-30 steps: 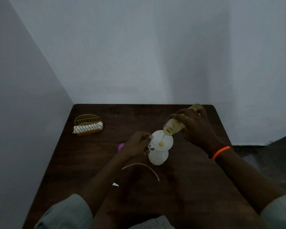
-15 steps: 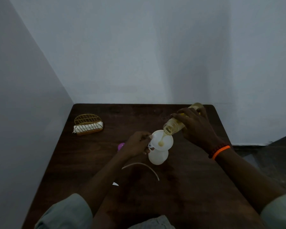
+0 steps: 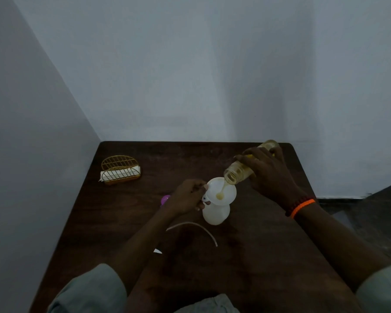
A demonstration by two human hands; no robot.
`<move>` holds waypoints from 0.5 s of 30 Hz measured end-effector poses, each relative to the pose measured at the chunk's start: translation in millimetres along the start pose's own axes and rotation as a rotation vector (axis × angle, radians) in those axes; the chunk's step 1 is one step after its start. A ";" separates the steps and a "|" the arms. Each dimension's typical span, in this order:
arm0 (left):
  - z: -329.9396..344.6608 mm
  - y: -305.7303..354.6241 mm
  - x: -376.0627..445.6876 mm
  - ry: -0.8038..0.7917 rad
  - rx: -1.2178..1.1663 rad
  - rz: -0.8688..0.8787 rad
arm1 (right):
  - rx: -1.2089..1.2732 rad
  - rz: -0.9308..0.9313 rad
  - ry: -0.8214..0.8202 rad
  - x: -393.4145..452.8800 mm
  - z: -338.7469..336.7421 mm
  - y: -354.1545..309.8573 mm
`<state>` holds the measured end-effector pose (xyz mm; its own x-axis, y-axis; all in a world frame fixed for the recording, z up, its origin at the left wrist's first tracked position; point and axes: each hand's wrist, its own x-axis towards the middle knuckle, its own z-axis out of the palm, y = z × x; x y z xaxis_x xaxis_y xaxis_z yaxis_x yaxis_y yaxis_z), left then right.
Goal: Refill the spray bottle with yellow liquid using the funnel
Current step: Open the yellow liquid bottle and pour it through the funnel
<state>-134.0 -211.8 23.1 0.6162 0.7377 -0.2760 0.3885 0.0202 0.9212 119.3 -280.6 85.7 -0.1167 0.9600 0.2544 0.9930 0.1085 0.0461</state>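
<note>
Both busy: left hand (image 3: 186, 196) grips funnel (image 3: 221, 192) steady on spray bottle (image 3: 216, 214); right hand (image 3: 270, 173) clasps tilted bottle (image 3: 237, 173), pouring.

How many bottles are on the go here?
2. A white plastic spray bottle stands mid-table under the white funnel; a clear bottle of yellow liquid is tilted over it in the right hand. None seems hidden.

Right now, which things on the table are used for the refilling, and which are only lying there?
In use:
- white spray bottle
- white funnel on it, held by the left hand
- tilted bottle of yellow liquid, gripped by the right hand

Lying about:
- gold wire holder
- curved thin tube
- purple object, partly hidden
</note>
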 end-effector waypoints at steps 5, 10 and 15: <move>0.0 -0.6 0.4 0.000 -0.011 -0.009 | 0.006 -0.001 0.007 0.7 -0.1 -0.1; -0.4 -0.1 0.2 -0.005 -0.013 0.004 | 0.001 -0.005 0.013 1.8 0.6 0.4; -0.4 -1.1 1.0 -0.005 0.006 0.018 | 0.003 -0.015 0.030 2.1 -1.3 -0.7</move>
<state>-134.0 -210.9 21.9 0.6265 0.7344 -0.2610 0.3818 0.0027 0.9242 118.4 -279.0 87.5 -0.1315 0.9502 0.2826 0.9913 0.1232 0.0469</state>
